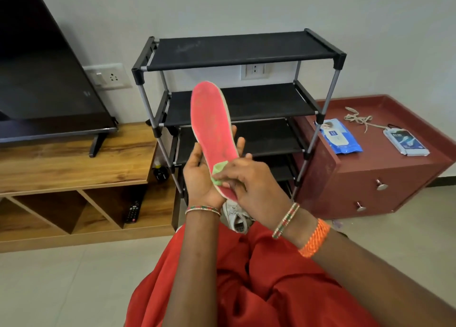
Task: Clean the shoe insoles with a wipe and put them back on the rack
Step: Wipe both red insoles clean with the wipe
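Pink insole (212, 122) held upright before the black shoe rack (237, 53). Left hand (201, 176) cradles its heel end, fingers curled behind. Right hand (249, 178) pinches a green wipe (218, 172) against it. Wipe pack (339, 136) lies on red cabinet (385, 169), right.

A home living room: television (37, 75) on wooden stand (74, 164), shoe rack (237, 53).

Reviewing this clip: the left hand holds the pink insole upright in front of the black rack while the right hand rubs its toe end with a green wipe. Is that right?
Not quite. The head view shows the right hand rubbing the green wipe near the heel end, the lower part of the pink insole, not the toe end. The rest holds: the left hand holds the insole upright in front of the black rack.
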A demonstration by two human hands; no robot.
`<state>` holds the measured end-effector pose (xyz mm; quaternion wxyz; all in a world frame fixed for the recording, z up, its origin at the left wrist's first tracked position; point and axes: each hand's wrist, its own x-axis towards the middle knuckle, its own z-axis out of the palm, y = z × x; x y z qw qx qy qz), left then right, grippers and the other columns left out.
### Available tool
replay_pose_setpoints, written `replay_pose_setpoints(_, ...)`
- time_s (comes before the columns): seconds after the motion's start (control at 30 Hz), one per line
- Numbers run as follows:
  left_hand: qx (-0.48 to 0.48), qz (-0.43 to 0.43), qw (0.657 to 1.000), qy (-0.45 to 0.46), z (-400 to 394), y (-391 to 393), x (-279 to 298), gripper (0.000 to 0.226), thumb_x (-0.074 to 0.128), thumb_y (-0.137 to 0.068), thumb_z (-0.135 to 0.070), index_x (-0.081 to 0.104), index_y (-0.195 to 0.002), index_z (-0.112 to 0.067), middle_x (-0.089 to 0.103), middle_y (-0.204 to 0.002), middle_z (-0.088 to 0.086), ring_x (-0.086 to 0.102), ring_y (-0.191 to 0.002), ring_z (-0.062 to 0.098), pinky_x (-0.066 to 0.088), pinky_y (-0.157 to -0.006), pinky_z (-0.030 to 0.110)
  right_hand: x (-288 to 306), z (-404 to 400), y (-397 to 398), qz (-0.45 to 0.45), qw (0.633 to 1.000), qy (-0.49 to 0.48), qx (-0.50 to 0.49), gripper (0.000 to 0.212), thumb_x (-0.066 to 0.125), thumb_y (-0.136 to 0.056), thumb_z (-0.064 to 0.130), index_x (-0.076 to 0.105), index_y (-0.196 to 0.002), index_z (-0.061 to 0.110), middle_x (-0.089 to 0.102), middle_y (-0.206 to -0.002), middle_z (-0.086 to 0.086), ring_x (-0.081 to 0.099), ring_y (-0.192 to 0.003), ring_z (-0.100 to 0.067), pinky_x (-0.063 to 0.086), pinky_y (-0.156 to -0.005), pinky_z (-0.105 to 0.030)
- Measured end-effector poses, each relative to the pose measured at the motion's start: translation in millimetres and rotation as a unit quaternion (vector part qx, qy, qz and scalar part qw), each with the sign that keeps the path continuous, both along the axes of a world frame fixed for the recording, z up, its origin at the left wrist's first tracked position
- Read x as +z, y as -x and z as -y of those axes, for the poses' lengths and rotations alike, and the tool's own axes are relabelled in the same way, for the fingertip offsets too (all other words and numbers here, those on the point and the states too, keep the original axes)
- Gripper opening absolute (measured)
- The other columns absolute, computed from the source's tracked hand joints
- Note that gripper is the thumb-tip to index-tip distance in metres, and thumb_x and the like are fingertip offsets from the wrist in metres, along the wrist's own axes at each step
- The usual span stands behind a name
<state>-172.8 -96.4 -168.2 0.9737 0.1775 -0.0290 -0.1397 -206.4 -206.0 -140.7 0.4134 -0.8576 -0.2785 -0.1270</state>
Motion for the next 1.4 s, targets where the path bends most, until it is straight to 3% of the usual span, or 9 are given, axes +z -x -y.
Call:
replay_pose_setpoints(0.13, 0.003, 0.018, 1.0, 0.002, 1.0, -10.9, 16.5, 0.063, 0.038, -0.093, -0.048, 0.031, -0.146, -0.015, 0.052, -0.13, 0.009, 0.061, -0.108, 0.03, 0.05, -0.092, 0.042, 6.6, 4.3, -8.7, 0.038, 0.999, -0.009, -0.019, 0.029, 0.06, -0.076, -0.011, 0.073, -0.093, 0.009, 0.068, -0.093, -0.002, 0.061, -0.089, -0.011, 0.048, -0.084, -0.019)
replay_pose_setpoints(0.33, -0.024, -0.024, 0.999, 0.019, 20.0, 13.9, -5.4, 0.073, 0.037, -0.091, -0.057, 0.037, -0.142, -0.005, 0.057, -0.128, 0.022, 0.029, -0.14, 0.029, 0.012, -0.12, 0.038, 7.4, -13.8, -22.9, 0.011, 0.997, 0.035, -0.072, 0.027, 0.053, -0.084, -0.006, 0.072, -0.095, 0.009, 0.065, -0.102, -0.008, 0.056, -0.102, -0.024, 0.044, -0.091, -0.047)
replay_pose_setpoints(0.5, 0.083, -0.046, 0.995, -0.015, 3.2, 14.7, -13.5, 0.057, 0.031, -0.096, -0.051, 0.047, -0.137, -0.014, 0.059, -0.13, 0.007, 0.059, -0.115, 0.027, 0.039, -0.105, 0.045, -11.5, -14.0, 11.9, 0.013, 1.0, -0.008, 0.01, 0.021, 0.054, -0.075, 0.0, 0.073, -0.084, 0.001, 0.069, -0.087, -0.013, 0.064, -0.087, -0.026, 0.048, -0.079, -0.029)
replay_pose_setpoints(0.8, 0.085, -0.035, 0.996, -0.023, 6.9, 21.8, -7.5, 0.066, 0.079, -0.065, -0.015, 0.056, -0.125, -0.002, 0.06, -0.119, 0.012, 0.057, -0.109, 0.019, 0.031, -0.109, 0.026, 6.2, -10.2, -11.2, 0.056, 0.996, 0.023, -0.068, 0.018, 0.058, -0.08, 0.0, 0.07, -0.091, 0.007, 0.063, -0.088, -0.004, 0.055, -0.086, -0.018, 0.051, -0.072, -0.037)
replay_pose_setpoints(0.93, 0.034, -0.005, 0.997, -0.067, -12.4, 25.0, -10.5, 0.063, 0.05, -0.083, -0.052, 0.057, -0.128, -0.007, 0.048, -0.139, 0.018, 0.036, -0.135, 0.032, 0.015, -0.118, 0.038, -10.8, -9.6, 5.5, 0.079, 0.996, 0.047, -0.011, 0.024, 0.045, -0.076, 0.009, 0.069, -0.082, 0.007, 0.066, -0.085, -0.003, 0.059, -0.084, -0.022, 0.05, -0.074, -0.035)
replay_pose_setpoints(1.03, 0.016, -0.012, 0.999, -0.025, -14.2, 23.2, -19.8, 0.08, 0.043, -0.078, -0.074, 0.055, -0.126, -0.011, 0.065, -0.108, 0.01, 0.063, -0.104, 0.028, 0.034, -0.107, 0.044, -21.3, -6.4, 16.3, 0.097, 0.992, 0.074, 0.021, 0.022, 0.047, -0.075, 0.011, 0.069, -0.08, 0.01, 0.065, -0.082, 0.0, 0.056, -0.085, -0.017, 0.052, -0.075, -0.036)
replay_pose_setpoints(1.13, 0.046, 0.0, 0.998, -0.032, 0.9, 20.2, -22.6, 0.068, 0.046, -0.082, -0.065, 0.047, -0.132, -0.019, 0.06, -0.09, 0.001, 0.058, -0.09, 0.016, 0.01, -0.118, 0.043, -15.1, -7.2, 10.0, 0.079, 0.996, 0.044, -0.005, 0.03, 0.04, -0.078, 0.021, 0.068, -0.083, 0.012, 0.063, -0.085, 0.0, 0.05, -0.088, -0.012, 0.049, -0.072, -0.031)
replay_pose_setpoints(1.3, 0.062, -0.033, 0.994, -0.089, 17.5, 15.1, -19.3, 0.05, 0.028, -0.096, -0.05, 0.046, -0.135, -0.024, 0.063, -0.115, 0.007, 0.055, -0.115, 0.018, 0.035, -0.109, 0.039, -7.8, -9.9, -8.7, 0.092, 0.992, 0.012, -0.084, 0.027, 0.046, -0.085, 0.024, 0.066, -0.098, 0.01, 0.062, -0.09, -0.003, 0.053, -0.086, -0.017, 0.051, -0.072, -0.029)
replay_pose_setpoints(1.4, 0.052, -0.052, 0.993, -0.094, 11.8, 24.6, -13.6, 0.047, 0.032, -0.099, -0.042, 0.041, -0.14, -0.019, 0.054, -0.134, 0.018, 0.036, -0.135, 0.022, 0.017, -0.119, 0.035, -13.2, -9.6, -8.6, 0.094, 0.991, -0.002, -0.092, 0.017, 0.06, -0.083, 0.005, 0.066, -0.1, 0.008, 0.065, -0.094, -0.003, 0.053, -0.09, -0.014, 0.044, -0.08, -0.019)
